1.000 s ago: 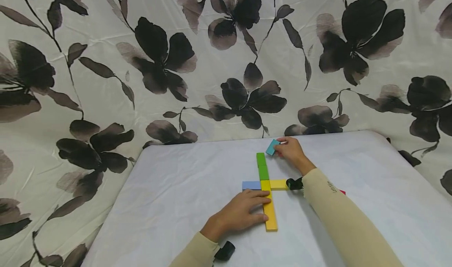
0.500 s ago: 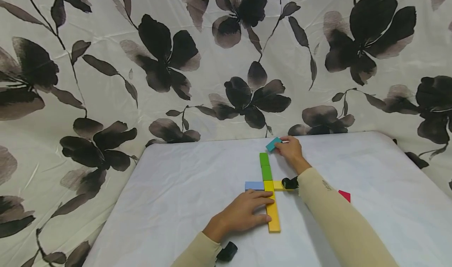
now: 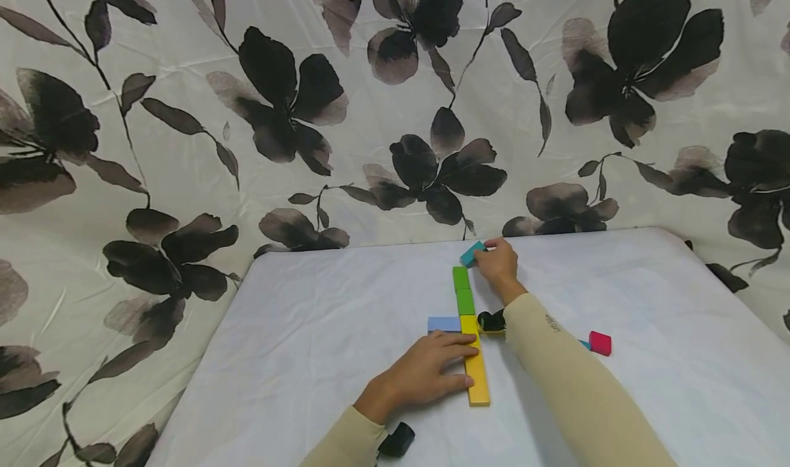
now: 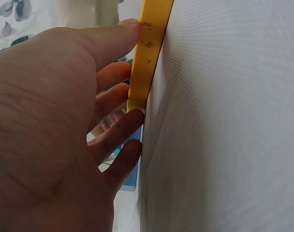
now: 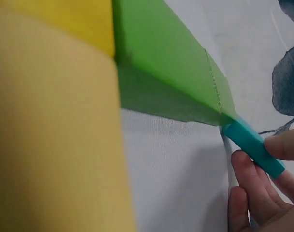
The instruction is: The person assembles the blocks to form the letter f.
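Observation:
My left hand (image 3: 426, 367) lies beside a long yellow block (image 3: 476, 385) on the table, fingertips and thumb touching it. In the left wrist view the fingers (image 4: 123, 128) are fairly straight along the yellow block's side. With thumb and fingers, my right hand (image 3: 498, 265) pinches a teal block (image 3: 472, 254), tilted, just past the far end of two green blocks (image 3: 463, 292). The right wrist view has the teal block (image 5: 256, 147) right at the green row's end; contact cannot be told. A light blue block (image 3: 443, 324) extends left from the yellow one.
A red block (image 3: 601, 343) lies to the right, with a bit of another teal block (image 3: 584, 344) showing past the right sleeve (image 3: 555, 364). The right wrist's black camera (image 3: 492, 321) mostly hides a yellow piece. Flowered cloth (image 3: 444, 172) hangs behind the white table (image 3: 321, 316).
My right hand has shifted slightly left with the teal block, which has turned and neared the green row's end. The red block has come out from behind the sleeve. My left hand stays put.

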Tool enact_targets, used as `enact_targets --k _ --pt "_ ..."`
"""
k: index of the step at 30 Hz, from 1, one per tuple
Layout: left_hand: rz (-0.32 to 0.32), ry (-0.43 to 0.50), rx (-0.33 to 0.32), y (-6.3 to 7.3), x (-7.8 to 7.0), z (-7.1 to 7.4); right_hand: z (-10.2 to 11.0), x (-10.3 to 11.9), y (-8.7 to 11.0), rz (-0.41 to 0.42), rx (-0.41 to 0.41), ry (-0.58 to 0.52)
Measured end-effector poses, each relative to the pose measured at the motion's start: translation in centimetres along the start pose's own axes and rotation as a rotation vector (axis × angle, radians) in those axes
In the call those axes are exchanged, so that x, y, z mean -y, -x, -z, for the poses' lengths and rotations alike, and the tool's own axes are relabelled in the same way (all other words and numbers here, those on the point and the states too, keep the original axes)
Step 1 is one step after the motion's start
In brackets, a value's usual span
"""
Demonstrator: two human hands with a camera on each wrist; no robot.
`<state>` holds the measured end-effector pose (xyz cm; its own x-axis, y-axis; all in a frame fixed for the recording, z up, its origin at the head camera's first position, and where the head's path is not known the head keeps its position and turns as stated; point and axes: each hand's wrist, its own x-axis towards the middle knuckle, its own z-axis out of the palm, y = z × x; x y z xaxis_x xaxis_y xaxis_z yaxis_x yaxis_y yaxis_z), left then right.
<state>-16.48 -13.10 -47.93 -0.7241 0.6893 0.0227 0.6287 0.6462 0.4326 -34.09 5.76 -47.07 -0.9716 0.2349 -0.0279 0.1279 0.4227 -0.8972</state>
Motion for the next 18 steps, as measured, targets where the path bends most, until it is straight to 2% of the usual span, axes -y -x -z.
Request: enact_targets --k 10,18 --pt "-0.021 -0.005 -0.005 0.02 -0.12 0.29 -0.2 0.27 0.35 0.035 -0.018 0.072" --pt "0.002 0.002 0.003 0.06 -0.21 0.2 0.15 0.17 0.4 0.051 0.009 0.112"
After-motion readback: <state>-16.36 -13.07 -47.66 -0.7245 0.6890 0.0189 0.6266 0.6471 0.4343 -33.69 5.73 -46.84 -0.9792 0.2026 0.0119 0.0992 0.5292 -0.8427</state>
